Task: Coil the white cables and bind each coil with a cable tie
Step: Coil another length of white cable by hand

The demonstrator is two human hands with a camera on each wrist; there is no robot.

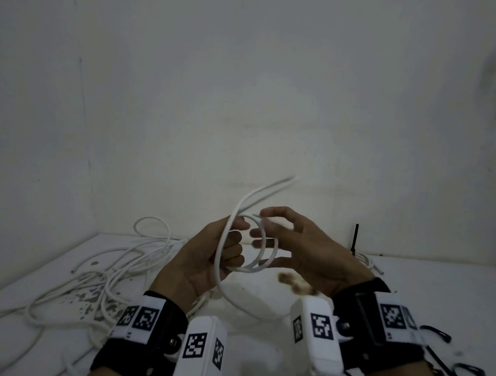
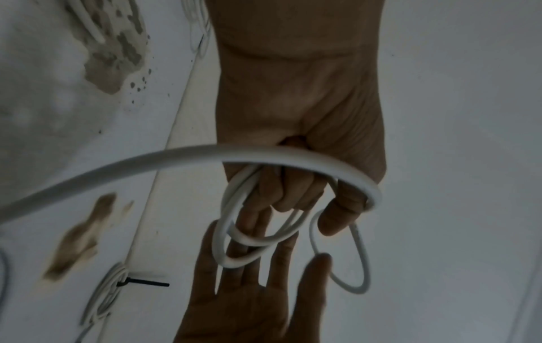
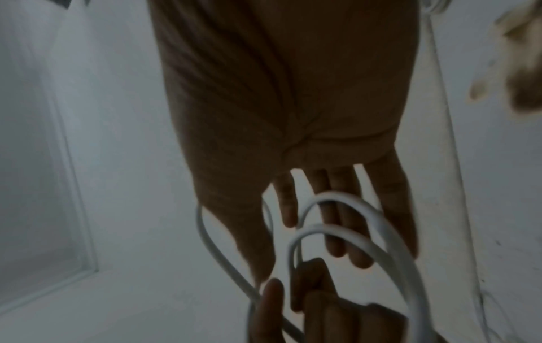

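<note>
Both hands up above the desk [image 1: 263,354], near the back wall [image 1: 244,89]. Left hand [image 1: 207,259] grip curled round the white cable [image 1: 263,244], several loops held mid-air. Right hand [image 1: 304,246] grip spread, fingers straight, inside the loops. Loose cables [image 1: 103,270] tangled at desk's left; tied coil [image 1: 365,261] against the far right edge.

Left hand [image 1: 210,259] grips white cable [image 1: 255,255] loops; right hand [image 1: 304,246] spread beside them.

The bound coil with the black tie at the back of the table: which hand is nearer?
Right. The right hand hangs just in front of the bound coil; the left hand is farther across, gripping the white cable.
</note>
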